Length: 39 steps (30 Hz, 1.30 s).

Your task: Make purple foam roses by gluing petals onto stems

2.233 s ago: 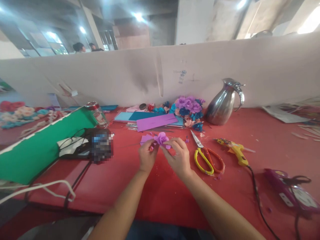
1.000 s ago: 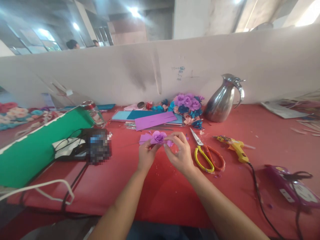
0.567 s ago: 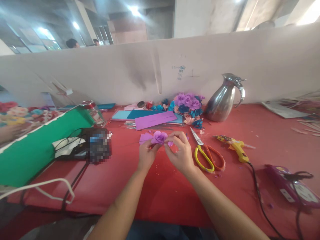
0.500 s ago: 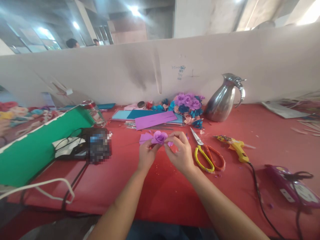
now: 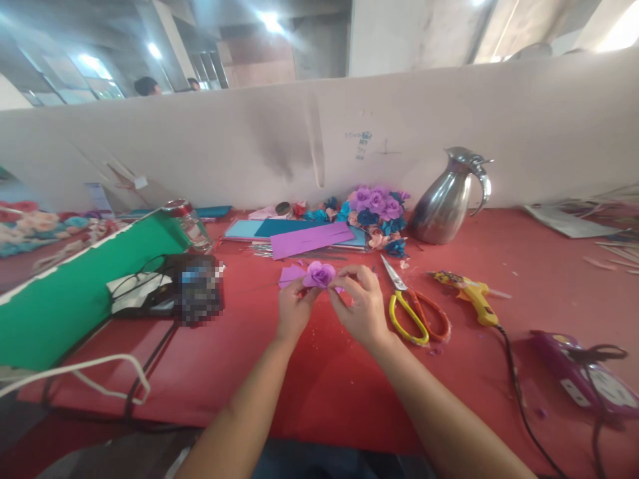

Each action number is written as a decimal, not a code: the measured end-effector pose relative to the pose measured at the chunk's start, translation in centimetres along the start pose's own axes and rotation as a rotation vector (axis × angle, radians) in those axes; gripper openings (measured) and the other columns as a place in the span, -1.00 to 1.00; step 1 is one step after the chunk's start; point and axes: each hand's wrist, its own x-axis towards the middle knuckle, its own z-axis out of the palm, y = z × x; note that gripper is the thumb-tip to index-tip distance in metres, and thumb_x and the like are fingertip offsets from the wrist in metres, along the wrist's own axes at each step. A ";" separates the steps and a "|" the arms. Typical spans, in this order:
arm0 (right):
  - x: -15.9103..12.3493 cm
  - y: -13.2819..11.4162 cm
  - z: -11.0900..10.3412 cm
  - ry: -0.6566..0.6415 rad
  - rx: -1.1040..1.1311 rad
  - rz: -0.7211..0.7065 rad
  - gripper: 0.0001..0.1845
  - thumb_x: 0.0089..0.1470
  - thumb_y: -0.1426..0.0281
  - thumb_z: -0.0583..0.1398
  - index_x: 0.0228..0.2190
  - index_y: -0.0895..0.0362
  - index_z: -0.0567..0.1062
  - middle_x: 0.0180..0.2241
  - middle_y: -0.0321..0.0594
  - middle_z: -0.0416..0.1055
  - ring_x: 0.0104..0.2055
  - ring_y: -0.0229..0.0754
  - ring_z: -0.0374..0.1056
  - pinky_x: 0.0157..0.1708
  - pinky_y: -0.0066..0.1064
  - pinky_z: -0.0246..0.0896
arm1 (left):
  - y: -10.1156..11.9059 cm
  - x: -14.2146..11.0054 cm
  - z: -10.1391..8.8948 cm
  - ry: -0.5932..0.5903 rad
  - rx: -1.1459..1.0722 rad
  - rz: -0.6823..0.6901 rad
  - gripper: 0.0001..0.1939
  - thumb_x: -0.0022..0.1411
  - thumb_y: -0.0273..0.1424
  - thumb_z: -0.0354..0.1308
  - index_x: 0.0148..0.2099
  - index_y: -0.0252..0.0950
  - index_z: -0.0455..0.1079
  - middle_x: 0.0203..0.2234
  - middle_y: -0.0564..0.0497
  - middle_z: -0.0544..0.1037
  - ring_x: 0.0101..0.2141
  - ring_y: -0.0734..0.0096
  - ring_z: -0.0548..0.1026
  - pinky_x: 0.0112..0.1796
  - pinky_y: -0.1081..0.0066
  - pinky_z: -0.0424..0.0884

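A purple paper flower point(image 5: 320, 273) with curled petals is held up between my two hands, over the red table. My left hand point(image 5: 294, 308) pinches it from the left and below. The thumb and forefinger of my right hand point(image 5: 360, 306) are closed on its right edge, the other fingers curled. Purple paper pieces point(image 5: 290, 275) lie behind my left hand. Right of my hands rest scissors point(image 5: 410, 307) with yellow and orange handles. Beyond the flower, a purple paper strip point(image 5: 312, 241) lies across blue sheets point(image 5: 242, 229).
A bunch of finished flowers point(image 5: 377, 209) and a steel jug point(image 5: 444, 199) stand near the partition. At right are a yellow glue gun point(image 5: 472, 296) and a purple power strip point(image 5: 582, 372). A green board point(image 5: 100, 293), glass jar point(image 5: 187, 226) and black bag point(image 5: 164, 286) occupy the left.
Over two seconds the flower has turned so its open face shows more, and it has shifted slightly left. Both hands keep their pinch; little moves in the last half second.
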 end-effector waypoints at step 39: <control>0.5 -0.7 0.3 -0.120 0.625 0.797 -0.89 -0.13 0.33 0.18 -0.53 0.10 0.48 -0.43 -0.27 0.42 -0.34 -0.18 0.25 -0.29 -0.36 0.10 | -0.4 0.2 -0.2 0.116 0.182 0.349 -0.88 0.09 -0.36 0.21 -0.44 -0.30 0.48 -0.53 0.06 0.53 -0.50 0.46 0.40 -0.42 0.50 0.32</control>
